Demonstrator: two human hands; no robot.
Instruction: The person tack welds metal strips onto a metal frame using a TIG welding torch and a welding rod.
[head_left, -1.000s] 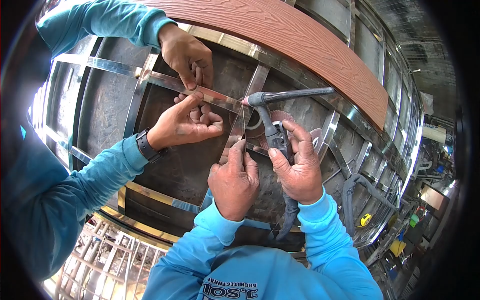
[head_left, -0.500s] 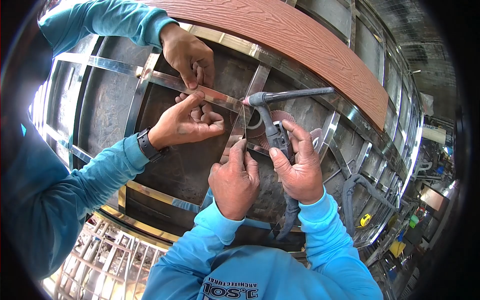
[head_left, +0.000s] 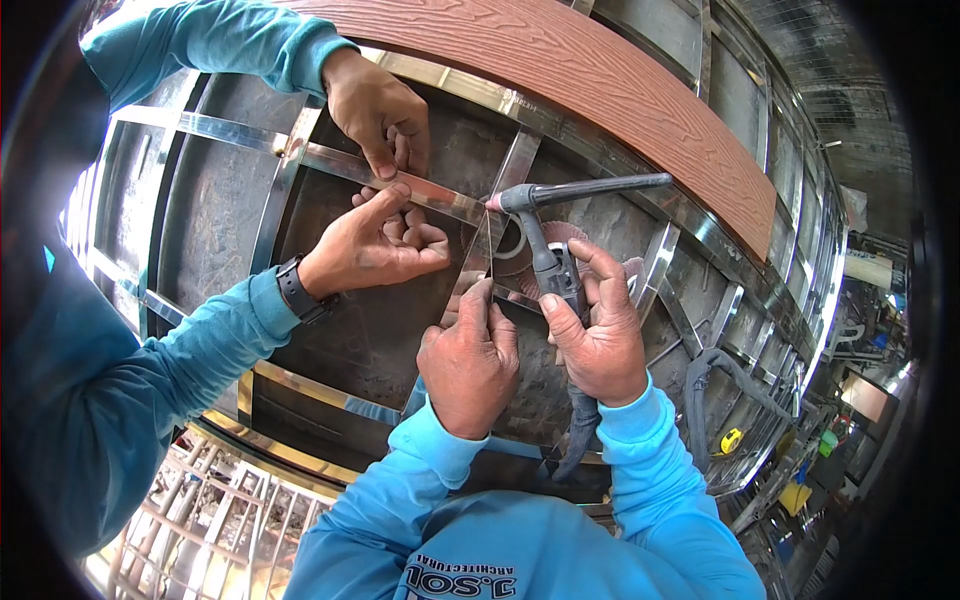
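My right hand (head_left: 605,340) is wrapped round the handle of a TIG welding torch (head_left: 545,250). The torch's pink nozzle sits right at the corner where two shiny metal bars meet, and its long back cap points right. My left hand (head_left: 468,365) is closed, thumb and fingers pinching the lower metal bar (head_left: 478,255) just below that corner. From the left, a co-worker's two hands (head_left: 375,235) grip the other metal bar (head_left: 440,203), which runs to the same corner. Behind the torch lie round reddish discs (head_left: 565,232), partly hidden.
A shiny metal frame (head_left: 270,215) with crossbars spreads under all the hands. A brown wood-grain board (head_left: 640,100) lies across its far side. The torch's dark sleeved cable (head_left: 583,430) hangs below my right hand. A yellow tape measure (head_left: 731,440) lies at the right, near more cable (head_left: 705,390).
The torch has tilted very slightly, its back cap shifting a little to the right. My left hand and the co-worker's hands look almost unmoved.
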